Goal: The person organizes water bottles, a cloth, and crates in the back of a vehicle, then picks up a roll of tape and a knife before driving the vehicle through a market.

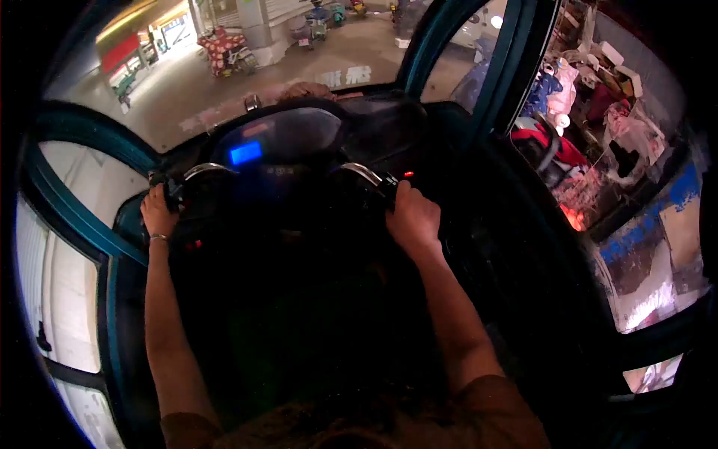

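My left hand (158, 214), with a bracelet at the wrist, is wrapped round the left grip of a handlebar. On the right, my right hand (416, 218) is closed round the other grip, next to a black switch housing (388, 184). Curved chrome sections of the handlebar (362, 173) show between the two hands. Behind it sits a dark dashboard (299, 133) with a lit blue display (245, 153). A small red light (408, 173) glows just above my right hand. Both grips are largely covered by my fingers, and the area below the handlebar is too dark to make out.
Dark teal frame posts (75, 213) surround the cab. Through the windshield I see a paved floor, a pillar (256, 34) and a parked scooter with a red patterned cover (224, 52). Beyond the right side opening lies a pile of bags and clutter (598, 112), close by.
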Tool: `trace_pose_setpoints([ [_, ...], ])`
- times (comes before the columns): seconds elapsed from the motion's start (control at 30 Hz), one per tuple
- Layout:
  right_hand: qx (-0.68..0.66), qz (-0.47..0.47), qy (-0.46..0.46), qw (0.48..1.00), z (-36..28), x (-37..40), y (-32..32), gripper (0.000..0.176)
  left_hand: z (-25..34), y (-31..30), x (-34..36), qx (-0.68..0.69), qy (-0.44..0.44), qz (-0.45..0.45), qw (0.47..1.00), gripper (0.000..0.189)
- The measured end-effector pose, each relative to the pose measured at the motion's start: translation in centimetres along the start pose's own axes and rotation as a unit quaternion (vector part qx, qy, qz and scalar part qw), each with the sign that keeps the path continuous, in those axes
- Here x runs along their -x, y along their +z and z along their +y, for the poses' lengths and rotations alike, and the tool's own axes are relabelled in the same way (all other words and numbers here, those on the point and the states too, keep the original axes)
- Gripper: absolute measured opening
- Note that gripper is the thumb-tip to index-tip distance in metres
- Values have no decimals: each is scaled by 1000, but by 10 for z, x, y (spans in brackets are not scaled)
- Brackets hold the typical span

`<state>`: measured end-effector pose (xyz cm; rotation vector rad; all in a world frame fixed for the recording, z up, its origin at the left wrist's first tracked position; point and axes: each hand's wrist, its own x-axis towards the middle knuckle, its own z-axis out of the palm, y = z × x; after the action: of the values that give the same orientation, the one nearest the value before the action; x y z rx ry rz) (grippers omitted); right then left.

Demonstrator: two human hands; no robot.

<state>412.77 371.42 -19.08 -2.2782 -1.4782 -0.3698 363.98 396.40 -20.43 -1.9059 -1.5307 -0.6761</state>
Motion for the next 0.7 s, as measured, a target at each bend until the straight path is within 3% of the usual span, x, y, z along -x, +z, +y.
trace_pose_setpoints([
  [0.07, 2, -19, 6, 1000, -1, -2, -2, 30, 1, 3, 1, -21, 12, 39, 999, 67],
  [0.27, 5, -11, 5, 1000, -6, -16, -4, 25, 1, 2, -18, 13, -32, -34, 999, 62],
  [0.33, 18, -47, 17, 999, -11, -6, -4, 30, -6, 12, -12, 7, -15, -23, 1000, 61],
  [0.5, 8, -25, 32, 999, -20, -2, -6, 29, 0, 9, -7, 29, -1, -10, 1000, 60],
  [0.6, -4, -16, 22, 1000, -23, -2, -10, 25, 1, 2, -6, 52, -69, -103, 991, 59],
  [0.67, -13, -13, 16, 1000, -28, 8, -7, 26, -17, 32, 2, 2, 45, 64, 997, 57],
  [0.7, -5, -18, 25, 1000, -29, 15, -1, 28, -24, 38, 2, 1, 41, 69, 997, 57],
])
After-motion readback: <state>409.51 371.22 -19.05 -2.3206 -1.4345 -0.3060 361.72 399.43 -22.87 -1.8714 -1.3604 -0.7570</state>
